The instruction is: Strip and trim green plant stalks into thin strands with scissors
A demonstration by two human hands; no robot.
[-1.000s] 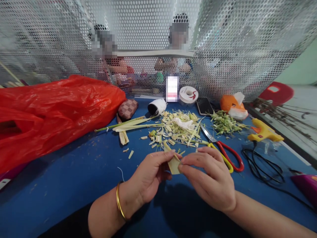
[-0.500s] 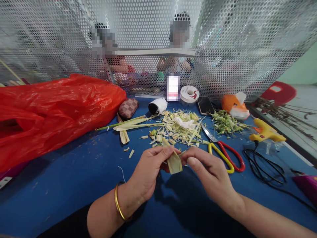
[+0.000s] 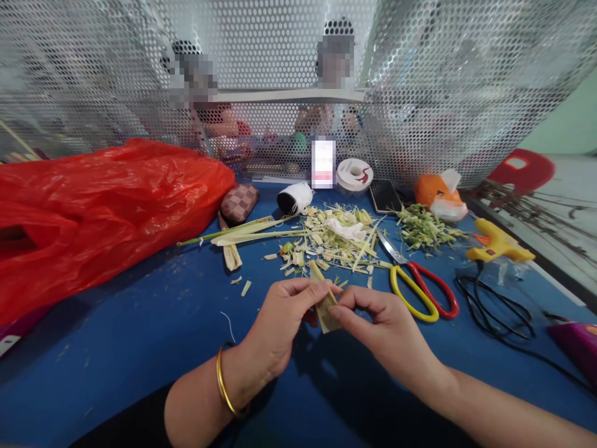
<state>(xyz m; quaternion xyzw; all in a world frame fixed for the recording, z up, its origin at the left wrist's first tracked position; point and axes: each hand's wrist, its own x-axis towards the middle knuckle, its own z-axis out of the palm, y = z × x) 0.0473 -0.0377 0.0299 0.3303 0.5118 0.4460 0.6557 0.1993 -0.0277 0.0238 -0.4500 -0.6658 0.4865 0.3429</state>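
A pale green-yellow strip of dried leaf (image 3: 328, 316) is held between my two hands, over the near middle of the blue table. My left hand (image 3: 284, 320) pinches its upper part between thumb and fingers. On its right edge, the thumb and forefinger of my right hand (image 3: 380, 320) are closed. Just beyond lies a heap of leaf scraps (image 3: 326, 249) with a crumpled white tissue (image 3: 346, 229) on top. Scissors (image 3: 415, 283) with one yellow and one red handle rest right of the heap. Longer leaf strips (image 3: 252, 234) lie to its left.
A red plastic bag (image 3: 116, 211) covers the left side, beside a checked pouch (image 3: 239, 203). Behind the scraps are a thread spool (image 3: 296, 198), a ribbon reel (image 3: 355, 175) and a phone (image 3: 385, 196). A yellow glue gun (image 3: 499, 242) with black cable (image 3: 494, 311) sits right.
My right hand released the leaf strip's right edge, its fingers shifting slightly away, then came back to pinch it. My left hand keeps its hold.
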